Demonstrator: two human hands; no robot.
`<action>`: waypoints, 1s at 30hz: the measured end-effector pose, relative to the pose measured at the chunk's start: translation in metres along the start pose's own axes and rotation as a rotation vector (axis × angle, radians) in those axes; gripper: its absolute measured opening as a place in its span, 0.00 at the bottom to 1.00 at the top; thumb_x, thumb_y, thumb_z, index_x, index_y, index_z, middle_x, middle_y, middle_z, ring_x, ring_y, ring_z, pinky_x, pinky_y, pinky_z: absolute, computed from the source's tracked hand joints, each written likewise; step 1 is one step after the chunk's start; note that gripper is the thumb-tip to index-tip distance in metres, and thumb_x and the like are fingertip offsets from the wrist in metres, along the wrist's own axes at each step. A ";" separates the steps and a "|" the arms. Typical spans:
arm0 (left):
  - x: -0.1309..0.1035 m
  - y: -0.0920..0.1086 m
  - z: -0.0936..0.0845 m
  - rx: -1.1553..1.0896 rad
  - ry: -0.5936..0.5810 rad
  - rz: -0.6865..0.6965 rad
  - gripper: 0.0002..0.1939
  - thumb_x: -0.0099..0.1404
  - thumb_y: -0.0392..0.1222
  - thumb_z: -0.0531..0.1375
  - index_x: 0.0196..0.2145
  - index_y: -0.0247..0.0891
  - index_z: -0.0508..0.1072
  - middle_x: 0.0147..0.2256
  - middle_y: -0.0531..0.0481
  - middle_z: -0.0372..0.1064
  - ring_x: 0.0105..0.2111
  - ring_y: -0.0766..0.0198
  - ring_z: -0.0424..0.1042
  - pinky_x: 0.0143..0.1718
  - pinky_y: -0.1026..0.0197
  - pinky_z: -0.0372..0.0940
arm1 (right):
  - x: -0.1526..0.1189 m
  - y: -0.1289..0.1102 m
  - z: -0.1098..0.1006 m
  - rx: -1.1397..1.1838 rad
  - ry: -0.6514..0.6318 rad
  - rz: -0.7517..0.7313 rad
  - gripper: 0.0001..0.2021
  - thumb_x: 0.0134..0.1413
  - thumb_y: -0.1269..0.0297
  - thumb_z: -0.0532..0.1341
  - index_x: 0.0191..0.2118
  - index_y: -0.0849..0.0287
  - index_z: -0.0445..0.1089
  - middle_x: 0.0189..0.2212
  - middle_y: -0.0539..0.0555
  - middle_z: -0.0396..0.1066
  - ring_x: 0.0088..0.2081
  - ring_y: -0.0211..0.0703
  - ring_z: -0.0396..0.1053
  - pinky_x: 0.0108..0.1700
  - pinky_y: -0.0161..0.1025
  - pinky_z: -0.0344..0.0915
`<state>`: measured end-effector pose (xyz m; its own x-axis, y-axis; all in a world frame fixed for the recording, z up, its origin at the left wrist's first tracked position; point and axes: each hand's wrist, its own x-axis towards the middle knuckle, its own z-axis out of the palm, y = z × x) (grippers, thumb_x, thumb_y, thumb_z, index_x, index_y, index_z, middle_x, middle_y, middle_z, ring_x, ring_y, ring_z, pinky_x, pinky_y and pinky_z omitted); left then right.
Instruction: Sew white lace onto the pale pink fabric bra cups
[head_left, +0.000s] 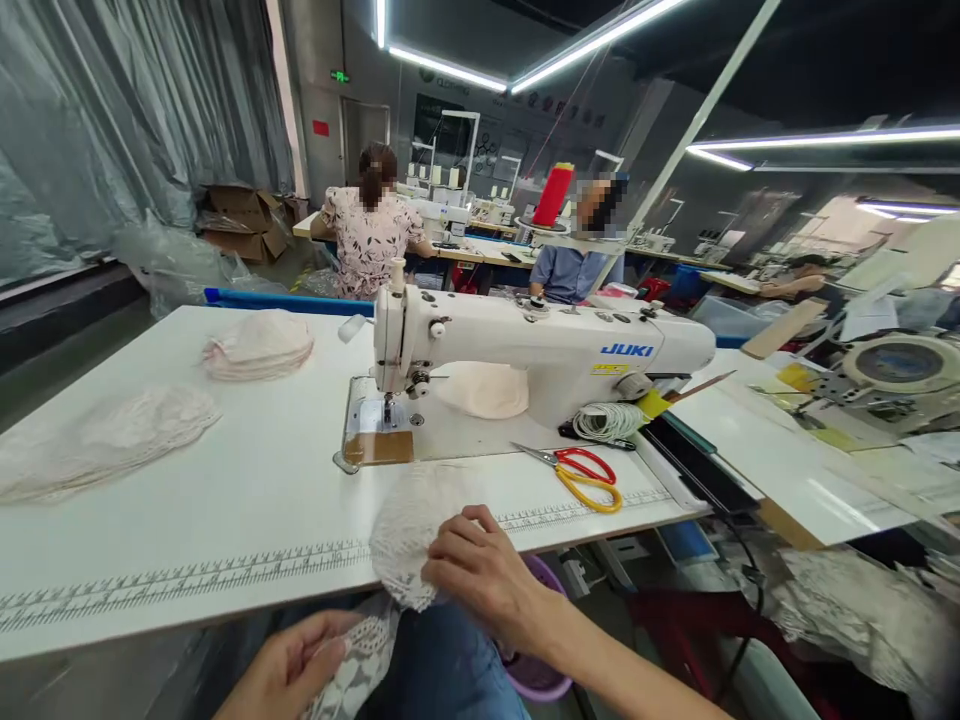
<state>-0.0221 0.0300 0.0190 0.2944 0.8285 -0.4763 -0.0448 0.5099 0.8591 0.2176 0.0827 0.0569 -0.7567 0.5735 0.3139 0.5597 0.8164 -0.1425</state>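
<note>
Left grip (296, 660) pinches lace (369, 648); right grip (480, 572) on cloth (409, 520) just ahead, pinch unclear. Likely light, soft: hold edges.

In the middle stands a white sewing machine (525, 335) on a white table (285, 460). At seven o'clock, the left hand (304, 655) pinches a patterned lace strip (364, 655). At six o'clock, the right hand (476, 565) has its bent fingers upon a pale lace piece (405, 535), at the table's edge. Scissors (588, 490) lie between four and five o'clock, two fabric stacks (259, 345) at nine, and a red thread cone (554, 195) stands at one.
</note>
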 end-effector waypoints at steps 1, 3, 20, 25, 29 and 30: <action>-0.002 0.003 0.001 -0.013 0.010 0.001 0.29 0.48 0.63 0.64 0.38 0.36 0.76 0.34 0.46 0.76 0.38 0.53 0.71 0.43 0.59 0.64 | -0.001 -0.005 -0.004 0.039 -0.016 -0.011 0.11 0.61 0.76 0.47 0.35 0.59 0.65 0.29 0.52 0.68 0.34 0.39 0.62 0.43 0.42 0.54; -0.005 0.007 0.002 -0.015 0.019 -0.014 0.29 0.50 0.62 0.64 0.40 0.35 0.75 0.32 0.46 0.75 0.37 0.55 0.71 0.41 0.60 0.63 | -0.004 -0.017 -0.018 0.175 -0.093 -0.038 0.11 0.61 0.75 0.47 0.35 0.60 0.65 0.27 0.52 0.67 0.32 0.39 0.62 0.41 0.40 0.55; -0.036 0.007 0.015 -0.129 -0.167 -0.130 0.19 0.55 0.41 0.58 0.45 0.34 0.74 0.33 0.48 0.73 0.37 0.58 0.68 0.40 0.61 0.60 | 0.016 -0.047 0.030 0.729 -0.401 0.313 0.08 0.52 0.59 0.64 0.31 0.58 0.67 0.19 0.44 0.61 0.23 0.32 0.58 0.26 0.29 0.48; -0.042 0.000 0.013 -0.157 -0.238 -0.134 0.24 0.53 0.37 0.57 0.49 0.36 0.72 0.38 0.47 0.73 0.43 0.54 0.67 0.45 0.58 0.60 | 0.015 -0.053 0.031 0.713 -0.435 0.329 0.11 0.49 0.58 0.66 0.29 0.58 0.66 0.18 0.42 0.58 0.22 0.31 0.56 0.26 0.30 0.45; -0.042 -0.009 0.020 -0.015 -0.179 -0.085 0.25 0.58 0.49 0.60 0.51 0.36 0.70 0.42 0.44 0.73 0.43 0.53 0.68 0.46 0.58 0.60 | 0.011 -0.062 0.040 0.612 -0.448 0.360 0.09 0.51 0.59 0.65 0.30 0.57 0.67 0.19 0.44 0.61 0.23 0.32 0.58 0.26 0.31 0.44; -0.041 -0.013 0.021 0.008 -0.155 -0.070 0.26 0.59 0.53 0.60 0.51 0.35 0.70 0.42 0.43 0.73 0.43 0.53 0.69 0.46 0.58 0.60 | 0.010 -0.063 0.042 0.575 -0.447 0.363 0.08 0.52 0.59 0.64 0.32 0.57 0.67 0.20 0.45 0.62 0.23 0.33 0.59 0.26 0.31 0.43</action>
<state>-0.0133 -0.0156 0.0318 0.4407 0.7448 -0.5010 -0.0115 0.5628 0.8265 0.1603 0.0397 0.0295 -0.6929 0.6829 -0.2313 0.6267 0.4117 -0.6617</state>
